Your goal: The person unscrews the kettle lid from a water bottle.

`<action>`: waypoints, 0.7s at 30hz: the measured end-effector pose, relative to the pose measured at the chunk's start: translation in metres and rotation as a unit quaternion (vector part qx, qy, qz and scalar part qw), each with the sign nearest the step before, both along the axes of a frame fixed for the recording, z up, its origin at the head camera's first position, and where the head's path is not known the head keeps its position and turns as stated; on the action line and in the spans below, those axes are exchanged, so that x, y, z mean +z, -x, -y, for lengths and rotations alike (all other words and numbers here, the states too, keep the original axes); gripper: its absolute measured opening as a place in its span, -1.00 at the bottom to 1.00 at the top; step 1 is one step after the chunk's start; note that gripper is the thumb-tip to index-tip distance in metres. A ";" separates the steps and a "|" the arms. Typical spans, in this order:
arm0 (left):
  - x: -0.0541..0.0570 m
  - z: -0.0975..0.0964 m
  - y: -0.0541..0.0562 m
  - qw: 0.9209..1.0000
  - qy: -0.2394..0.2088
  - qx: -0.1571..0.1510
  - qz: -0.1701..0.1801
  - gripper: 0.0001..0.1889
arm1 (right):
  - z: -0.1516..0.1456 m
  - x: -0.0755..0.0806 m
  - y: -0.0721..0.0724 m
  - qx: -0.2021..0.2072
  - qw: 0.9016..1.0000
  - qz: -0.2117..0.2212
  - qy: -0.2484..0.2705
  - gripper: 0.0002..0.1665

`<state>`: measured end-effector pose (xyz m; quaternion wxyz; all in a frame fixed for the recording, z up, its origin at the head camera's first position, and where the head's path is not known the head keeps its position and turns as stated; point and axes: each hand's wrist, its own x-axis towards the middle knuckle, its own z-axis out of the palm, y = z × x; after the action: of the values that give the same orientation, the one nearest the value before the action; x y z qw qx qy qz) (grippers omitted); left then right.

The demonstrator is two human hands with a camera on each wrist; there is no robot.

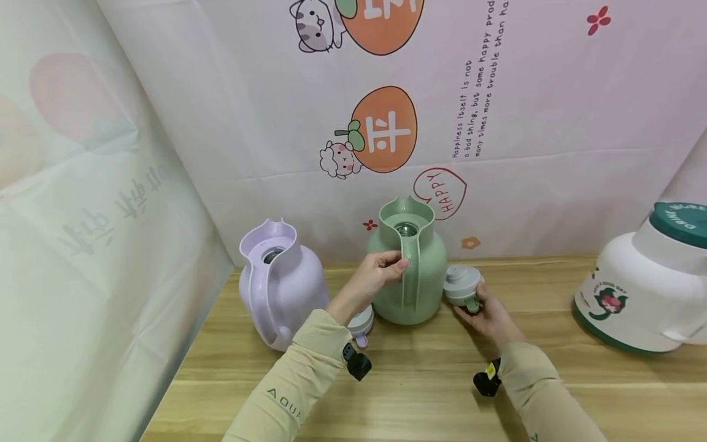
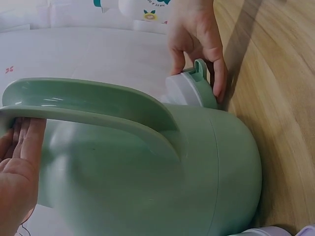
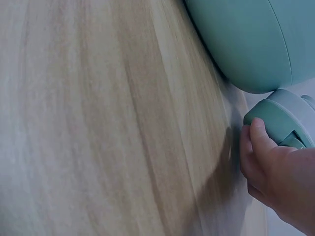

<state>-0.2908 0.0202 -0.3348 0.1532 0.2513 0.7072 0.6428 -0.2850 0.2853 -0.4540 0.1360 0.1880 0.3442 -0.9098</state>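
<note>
A light green thermos jug (image 1: pixel 429 270) stands upright on the wooden table, its top uncovered and its metal-lined mouth showing. My left hand (image 1: pixel 371 281) holds the upper part of its handle (image 2: pixel 98 118), fingers tucked in behind it. To the right of the jug, my right hand (image 1: pixel 490 316) grips a lid (image 1: pixel 463 283) with a pale grey stopper part and a green rim and lever. The stopper side faces up, and the lid is close against the jug's side. In the right wrist view, the thumb and fingers lie along the lid's green rim (image 3: pixel 273 120).
Left of the green jug stands an uncovered lilac thermos jug (image 1: pixel 298 276). Its grey-and-lilac lid (image 1: pixel 361 322) lies between the two jugs, partly behind my left forearm. A white jug (image 1: pixel 624 294) with a dark green top stands far right. A printed cloth (image 1: pixel 265 135) hangs behind.
</note>
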 end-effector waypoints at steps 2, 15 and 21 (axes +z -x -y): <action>0.000 0.000 0.000 1.000 -0.002 -0.001 0.004 -0.64 | 0.000 -0.001 -0.001 0.003 1.000 0.001 -0.002 -0.07; 0.005 0.001 0.001 0.996 -0.035 -0.021 0.080 -0.58 | -0.005 0.001 -0.005 0.021 0.998 0.011 -0.060 -0.27; 0.005 0.002 0.000 0.995 -0.045 -0.016 0.092 -0.55 | -0.009 0.001 -0.009 0.036 0.994 0.017 -0.101 -0.61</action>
<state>-0.2911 0.0186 -0.3296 0.2159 0.2090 0.6562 0.6922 -0.2761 0.2941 -0.4535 0.1546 0.2033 0.4390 -0.8614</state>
